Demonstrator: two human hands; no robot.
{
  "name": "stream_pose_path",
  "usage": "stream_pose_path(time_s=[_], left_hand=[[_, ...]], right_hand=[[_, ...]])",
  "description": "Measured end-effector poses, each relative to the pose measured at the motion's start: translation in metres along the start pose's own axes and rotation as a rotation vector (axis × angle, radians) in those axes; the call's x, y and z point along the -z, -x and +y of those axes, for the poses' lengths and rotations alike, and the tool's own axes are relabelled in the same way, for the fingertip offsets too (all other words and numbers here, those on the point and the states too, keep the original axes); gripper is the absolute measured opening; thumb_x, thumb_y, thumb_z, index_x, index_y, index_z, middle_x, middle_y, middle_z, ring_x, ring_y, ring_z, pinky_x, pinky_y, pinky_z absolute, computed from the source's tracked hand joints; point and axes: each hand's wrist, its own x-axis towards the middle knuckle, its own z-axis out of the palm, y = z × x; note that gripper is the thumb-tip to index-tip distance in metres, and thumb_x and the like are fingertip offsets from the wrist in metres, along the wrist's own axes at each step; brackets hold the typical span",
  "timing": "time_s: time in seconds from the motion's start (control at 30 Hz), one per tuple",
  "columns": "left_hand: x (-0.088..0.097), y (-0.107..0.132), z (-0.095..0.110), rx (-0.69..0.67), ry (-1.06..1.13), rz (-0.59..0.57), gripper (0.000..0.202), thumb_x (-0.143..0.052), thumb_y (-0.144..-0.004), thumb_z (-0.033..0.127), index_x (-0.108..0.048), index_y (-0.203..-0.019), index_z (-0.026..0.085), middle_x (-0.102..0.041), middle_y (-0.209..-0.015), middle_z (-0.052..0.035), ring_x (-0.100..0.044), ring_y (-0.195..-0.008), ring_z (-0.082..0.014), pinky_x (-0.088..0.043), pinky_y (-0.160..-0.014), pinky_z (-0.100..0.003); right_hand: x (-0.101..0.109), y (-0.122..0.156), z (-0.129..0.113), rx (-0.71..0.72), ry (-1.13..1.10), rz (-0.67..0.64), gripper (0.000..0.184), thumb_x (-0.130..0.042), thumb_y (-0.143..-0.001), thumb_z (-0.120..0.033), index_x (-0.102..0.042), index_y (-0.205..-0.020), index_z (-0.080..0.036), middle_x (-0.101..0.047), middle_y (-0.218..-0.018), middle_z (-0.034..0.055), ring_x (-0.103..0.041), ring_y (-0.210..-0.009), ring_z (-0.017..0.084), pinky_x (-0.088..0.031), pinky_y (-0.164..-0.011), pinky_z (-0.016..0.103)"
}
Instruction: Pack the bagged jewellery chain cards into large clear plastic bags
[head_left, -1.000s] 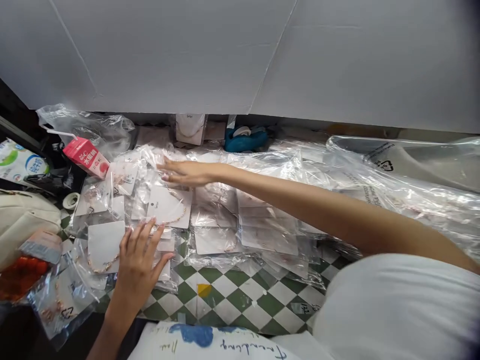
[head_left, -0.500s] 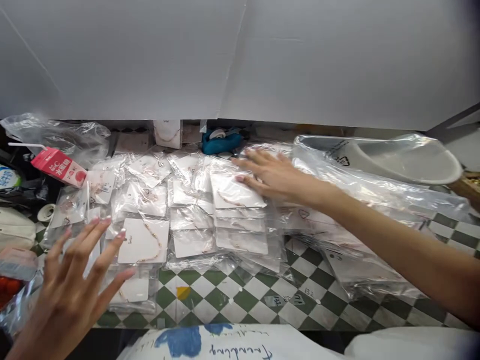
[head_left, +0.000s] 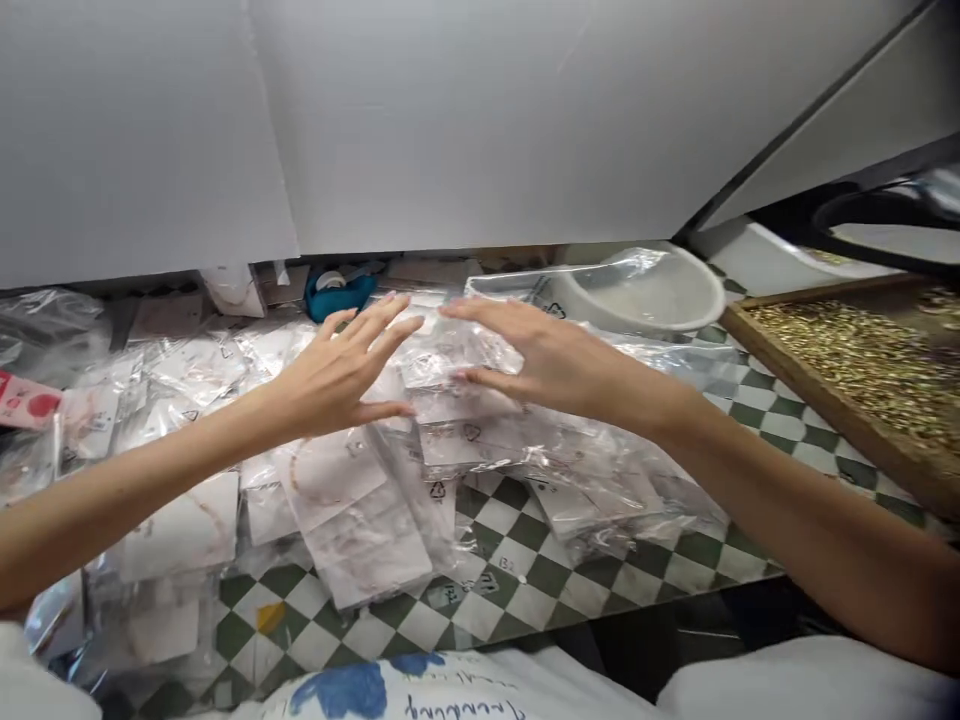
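In the head view, the left hand [head_left: 337,365] and right hand [head_left: 547,360], fingers spread wide and holding nothing, sit over a heap of clear plastic bags of necklace cards [head_left: 352,530] on green-and-white checked tiles [head_left: 517,570], with a wooden tray [head_left: 817,400] of gold-coloured pieces [head_left: 855,370] off to the right

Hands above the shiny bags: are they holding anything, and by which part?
Nothing is held: the left hand and right hand are open, over the bagged necklace cards.

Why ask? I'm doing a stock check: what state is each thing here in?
Left hand: open, fingers spread.
Right hand: open, over the bags.
Bagged necklace cards: sealed in clear plastic, piled and overlapping.
White basin: under clear plastic.
Wooden tray: filled with small gold-coloured pieces.
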Motion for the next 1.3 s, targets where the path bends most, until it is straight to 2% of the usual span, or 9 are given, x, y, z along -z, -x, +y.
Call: stream_pose_path(time_s=[0.13, 0.23, 0.43, 0.53, 0.67, 0.77, 0.93, 1.07, 1.3], left_hand=[[-0.027, -0.079, -0.006, -0.045, -0.096, -0.097, 0.105, -0.066, -0.094, 0.066, -0.030, -0.159, -0.009, -0.023, -0.167, -0.0396, -0.028, -0.160, -0.0435, -0.034, -0.125, -0.053], [-0.037, -0.108, -0.013, -0.095, -0.172, -0.160, 0.062, -0.053, -0.107, 0.042, -0.051, -0.146, -0.007, -0.055, -0.151, -0.0349, -0.057, -0.143, -0.0375, -0.047, -0.117, -0.046], [-0.011, -0.062, -0.017, -0.032, -0.307, -0.147, 0.045, -0.031, -0.087, -0.006, -0.075, -0.094, 0.005, -0.075, -0.080, -0.0188, -0.073, -0.066, -0.0265, -0.056, -0.063, -0.036], [0.020, -0.042, 0.003, 0.013, -0.326, -0.266, 0.038, -0.038, -0.087, 0.002, -0.063, -0.062, 0.018, -0.051, -0.044, -0.0043, -0.048, -0.035, -0.0185, -0.041, -0.043, -0.030], [0.030, -0.089, 0.037, 0.023, -0.199, -0.055, 0.043, -0.032, -0.100, 0.006, -0.069, -0.122, 0.009, -0.078, -0.105, -0.0169, -0.076, -0.090, -0.0266, -0.059, -0.086, -0.042], [0.000, -0.137, 0.045, -0.244, 0.008, -0.211, 0.065, -0.051, -0.106, 0.050, -0.036, -0.164, 0.025, -0.037, -0.171, -0.0165, -0.040, -0.155, -0.0362, -0.030, -0.124, -0.066], [-0.039, -0.129, 0.036, -0.248, 0.083, -0.337, 0.084, -0.051, -0.100, 0.070, -0.025, -0.169, 0.031, -0.031, -0.173, -0.0185, -0.032, -0.160, -0.0395, -0.014, -0.126, -0.074], [-0.035, -0.091, 0.037, -0.263, 0.035, -0.304, 0.083, -0.051, -0.098, 0.074, -0.037, -0.165, 0.028, -0.040, -0.168, -0.0207, -0.044, -0.152, -0.0425, -0.024, -0.123, -0.073], [-0.020, -0.096, 0.044, -0.189, 0.192, -0.030, 0.073, -0.043, -0.105, 0.064, -0.042, -0.157, 0.013, -0.050, -0.161, -0.0250, -0.056, -0.143, -0.0381, -0.025, -0.125, -0.067]], right_hand=[[0.000, 0.035, 0.013, -0.234, 0.083, 0.016, 0.086, -0.065, -0.095, -0.060, -0.042, -0.164, -0.014, -0.052, -0.159, 0.0184, -0.054, -0.143, 0.044, -0.049, -0.115, 0.068], [-0.010, 0.047, 0.019, -0.325, 0.083, 0.035, 0.055, -0.051, -0.104, -0.041, -0.061, -0.148, -0.009, -0.064, -0.146, 0.0192, -0.068, -0.127, 0.040, -0.059, -0.104, 0.065], [-0.032, 0.064, 0.003, -0.155, -0.103, 0.066, 0.042, -0.037, -0.113, -0.031, -0.073, -0.131, -0.023, -0.082, -0.106, 0.0047, -0.078, -0.074, 0.016, -0.067, -0.062, 0.034], [-0.045, 0.072, -0.019, 0.217, -0.227, -0.049, 0.040, -0.035, -0.114, -0.021, -0.065, -0.141, -0.017, -0.071, -0.139, 0.0070, -0.069, -0.129, 0.017, -0.063, -0.107, 0.037], [-0.054, 0.072, -0.044, 0.473, -0.309, -0.237, 0.054, -0.051, -0.111, -0.034, -0.047, -0.156, -0.005, -0.041, -0.166, 0.0178, -0.031, -0.160, 0.026, -0.031, -0.134, 0.046], [-0.042, 0.072, -0.041, 0.594, -0.511, -0.092, 0.044, -0.048, -0.112, -0.035, -0.056, -0.147, -0.010, -0.066, -0.146, 0.0118, -0.058, -0.143, 0.016, -0.049, -0.122, 0.032], [0.003, 0.085, 0.023, -0.110, -0.350, 0.468, 0.023, -0.063, -0.102, -0.025, -0.071, -0.123, -0.019, -0.077, -0.118, 0.0083, -0.074, -0.110, 0.019, -0.065, -0.096, 0.036], [0.008, 0.090, 0.081, -0.671, -0.280, 0.401, 0.033, -0.067, -0.097, -0.035, -0.076, -0.116, -0.010, -0.077, -0.098, 0.0159, -0.073, -0.085, 0.028, -0.065, -0.081, 0.050], [-0.022, 0.074, 0.057, -0.346, -0.672, 0.197, 0.068, -0.061, -0.099, -0.058, -0.056, -0.155, -0.021, -0.060, -0.152, 0.0133, -0.065, -0.129, 0.033, -0.057, -0.108, 0.055]])
